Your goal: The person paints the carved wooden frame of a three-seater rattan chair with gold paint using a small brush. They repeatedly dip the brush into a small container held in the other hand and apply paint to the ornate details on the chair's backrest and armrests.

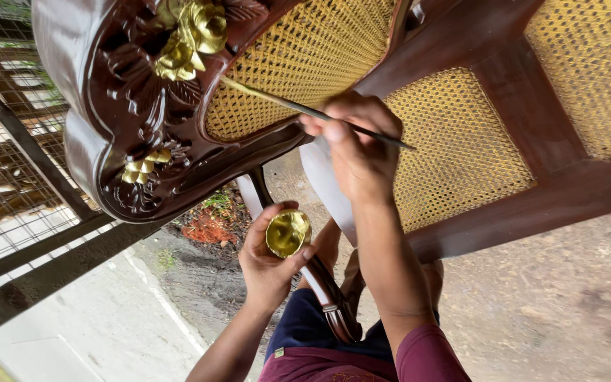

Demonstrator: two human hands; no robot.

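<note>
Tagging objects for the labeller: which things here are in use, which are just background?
In use:
right hand holding thin brush
left hand holding small round gold paint cup
carved dark wood chair back, gold flower carving

Background:
wire mesh fence
concrete ground
yellow cane panel

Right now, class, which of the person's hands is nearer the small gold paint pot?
Left. The left hand cups the paint pot; the right hand is above it, holding a thin brush.
</note>
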